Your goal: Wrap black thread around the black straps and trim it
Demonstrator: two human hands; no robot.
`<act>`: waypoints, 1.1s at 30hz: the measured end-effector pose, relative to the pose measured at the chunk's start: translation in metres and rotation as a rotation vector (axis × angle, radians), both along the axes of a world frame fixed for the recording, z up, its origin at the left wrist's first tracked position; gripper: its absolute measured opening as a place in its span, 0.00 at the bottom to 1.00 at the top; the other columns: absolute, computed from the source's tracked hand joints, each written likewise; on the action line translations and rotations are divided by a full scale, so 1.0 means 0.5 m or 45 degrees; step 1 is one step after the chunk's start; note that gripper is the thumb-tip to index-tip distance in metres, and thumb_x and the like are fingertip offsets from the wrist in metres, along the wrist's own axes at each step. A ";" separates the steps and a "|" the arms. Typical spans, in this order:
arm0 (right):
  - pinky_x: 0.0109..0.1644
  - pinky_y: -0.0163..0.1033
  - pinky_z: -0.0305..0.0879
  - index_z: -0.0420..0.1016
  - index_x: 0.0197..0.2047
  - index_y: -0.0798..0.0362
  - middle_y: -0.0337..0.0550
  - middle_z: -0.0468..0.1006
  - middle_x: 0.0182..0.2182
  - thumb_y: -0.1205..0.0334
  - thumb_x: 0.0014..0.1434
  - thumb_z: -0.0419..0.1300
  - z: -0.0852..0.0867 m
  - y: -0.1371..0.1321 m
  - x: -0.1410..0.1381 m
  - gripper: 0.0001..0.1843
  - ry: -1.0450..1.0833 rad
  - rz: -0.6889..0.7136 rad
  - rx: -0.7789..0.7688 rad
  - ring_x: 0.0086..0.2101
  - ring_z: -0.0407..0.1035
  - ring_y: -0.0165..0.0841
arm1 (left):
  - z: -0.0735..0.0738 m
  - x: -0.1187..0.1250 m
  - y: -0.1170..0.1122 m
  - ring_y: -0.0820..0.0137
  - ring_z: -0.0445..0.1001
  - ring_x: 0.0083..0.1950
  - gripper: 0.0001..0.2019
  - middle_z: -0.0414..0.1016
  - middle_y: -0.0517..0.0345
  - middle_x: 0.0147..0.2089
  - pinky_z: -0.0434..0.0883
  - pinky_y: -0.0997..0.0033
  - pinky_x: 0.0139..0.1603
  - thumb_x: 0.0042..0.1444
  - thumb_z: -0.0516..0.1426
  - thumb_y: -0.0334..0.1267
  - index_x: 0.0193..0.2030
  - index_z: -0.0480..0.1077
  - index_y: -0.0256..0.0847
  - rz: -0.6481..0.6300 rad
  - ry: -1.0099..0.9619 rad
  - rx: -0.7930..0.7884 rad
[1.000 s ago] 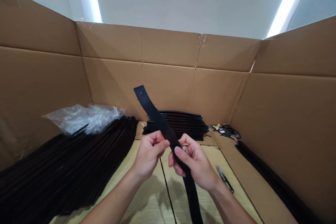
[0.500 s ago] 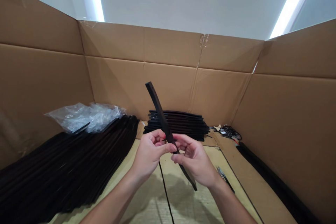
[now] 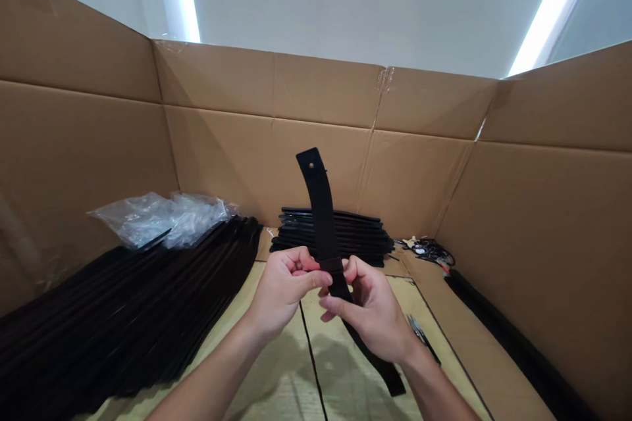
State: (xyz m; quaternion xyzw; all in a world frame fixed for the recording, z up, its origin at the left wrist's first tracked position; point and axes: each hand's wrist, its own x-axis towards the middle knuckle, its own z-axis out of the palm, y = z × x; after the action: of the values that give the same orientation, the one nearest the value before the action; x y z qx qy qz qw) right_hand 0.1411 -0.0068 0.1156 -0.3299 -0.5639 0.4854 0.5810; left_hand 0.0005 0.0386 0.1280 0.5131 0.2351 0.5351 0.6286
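**Both hands pinch a black strap (image 3: 322, 210) upright in front of the person.**
The left hand (image 3: 286, 296) and right hand (image 3: 371, 311) hold it closed between thumbs and curled fingers, almost touching each other. The strap's upper end rises above the hands and shows a small round eyelet (image 3: 312, 164), and its lower end hangs past the right hand. Left of the left hand lies a long pile of black straps (image 3: 123, 319), with a clear plastic bag (image 3: 162, 220) beyond it. A shorter stack of straps (image 3: 340, 237) sits ahead of the hands, and small thread snips (image 3: 421, 335) lie just beyond the right hand.
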 end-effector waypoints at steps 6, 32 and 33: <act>0.22 0.29 0.63 0.62 0.27 0.54 0.41 0.77 0.24 0.45 0.58 0.61 0.001 0.003 -0.003 0.22 0.058 0.009 -0.021 0.20 0.67 0.24 | -0.006 0.006 -0.001 0.74 0.68 0.18 0.19 0.69 0.64 0.15 0.61 0.76 0.21 0.38 0.70 0.39 0.19 0.61 0.39 0.023 -0.008 0.083; 0.25 0.31 0.67 0.73 0.37 0.54 0.40 0.76 0.32 0.58 0.44 0.73 -0.009 0.023 -0.003 0.19 -0.032 0.041 -0.046 0.26 0.65 0.26 | -0.021 0.001 0.019 0.74 0.69 0.24 0.20 0.73 0.61 0.24 0.65 0.75 0.26 0.26 0.73 0.37 0.22 0.67 0.36 0.010 0.081 -0.030; 0.25 0.32 0.69 0.71 0.34 0.54 0.39 0.75 0.32 0.58 0.42 0.74 -0.007 0.020 -0.003 0.19 -0.026 0.069 -0.053 0.26 0.66 0.26 | -0.021 0.000 0.017 0.74 0.69 0.24 0.20 0.73 0.60 0.23 0.65 0.75 0.25 0.27 0.73 0.40 0.22 0.68 0.36 -0.043 0.077 -0.026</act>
State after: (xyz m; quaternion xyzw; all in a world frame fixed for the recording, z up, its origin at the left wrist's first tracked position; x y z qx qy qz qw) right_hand 0.1396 0.0034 0.1121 -0.3312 -0.5684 0.5093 0.5548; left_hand 0.0007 0.0473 0.1173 0.5265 0.2505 0.5063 0.6354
